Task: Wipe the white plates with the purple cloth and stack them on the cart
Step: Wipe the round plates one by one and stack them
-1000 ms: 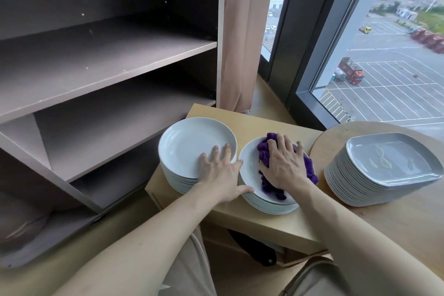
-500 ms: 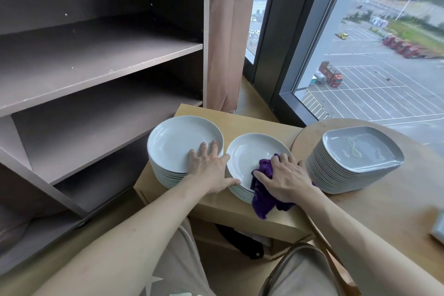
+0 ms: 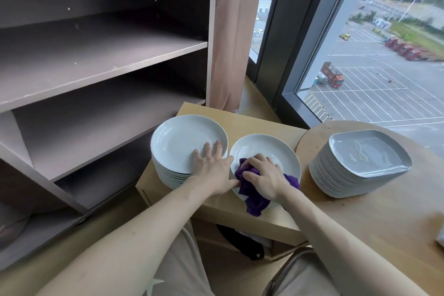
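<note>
Purple cloth, bunched into a wad on the near part of a white plate, one loose tail draped over the plate's front rim and onto the pale wooden top of the cart. Gripped from above by the right hand: fingers curled down into the folds, knuckles raised, wad pressed against the plate. Far half of that plate bare and glossy; under it, only a sliver of further rims, count impossible to tell.

Just to the left, nearly touching, a tall stack of white plates on the same cart top. Laid flat on the near right rim of its top plate, the left hand, fingers straight and slightly spread, holding nothing, thumb stretched toward the cloth and the neighbouring rim. Both forearms bare, reaching in from the bottom of the view over light trousers.

Below the cart top, on a lower level, something black, too shadowed to identify. To the right, a round wooden surface butted against the cart, carrying a stack of grey rounded-square plates, well apart from both hands. To the left, a dark brown shelf unit. Behind the cart, a beige curtain and a tall window looking over a car park with lorries.
</note>
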{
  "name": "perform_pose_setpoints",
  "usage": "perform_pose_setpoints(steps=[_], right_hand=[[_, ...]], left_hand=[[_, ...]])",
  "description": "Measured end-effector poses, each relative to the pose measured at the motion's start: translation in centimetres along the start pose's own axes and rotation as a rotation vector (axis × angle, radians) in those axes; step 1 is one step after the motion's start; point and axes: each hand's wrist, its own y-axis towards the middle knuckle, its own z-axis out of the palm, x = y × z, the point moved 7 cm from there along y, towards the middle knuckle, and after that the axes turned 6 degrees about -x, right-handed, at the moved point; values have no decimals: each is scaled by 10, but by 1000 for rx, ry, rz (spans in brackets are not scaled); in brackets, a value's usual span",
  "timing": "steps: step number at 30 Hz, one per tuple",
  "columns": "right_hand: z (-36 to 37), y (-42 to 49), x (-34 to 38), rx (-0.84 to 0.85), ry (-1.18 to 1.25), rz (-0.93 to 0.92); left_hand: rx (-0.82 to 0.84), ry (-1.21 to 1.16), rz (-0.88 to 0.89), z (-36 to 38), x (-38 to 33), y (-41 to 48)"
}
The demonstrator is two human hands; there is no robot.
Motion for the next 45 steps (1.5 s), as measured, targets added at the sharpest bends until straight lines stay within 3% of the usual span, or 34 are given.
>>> perform_pose_setpoints(steps=[12, 16, 21, 24, 34, 45], right_hand=[[1, 36, 6, -222, -317, -120], [-11, 50, -11, -283, -472, 2], [-24, 43, -28, -281, -703, 24], [-29, 29, -40, -198, -784, 72], [-29, -16, -45, 32, -473, 105], [-3, -6, 0, 79, -277, -17]], left_hand=[[6, -32, -8, -1, -2, 0], [24, -18, -10, -1, -2, -2], [25, -8, -10, -1, -2, -2], [7, -16, -4, -1, -2, -2], [-16, -8, -8, 1, 1, 0], [-39, 11, -5, -1, 0, 0]])
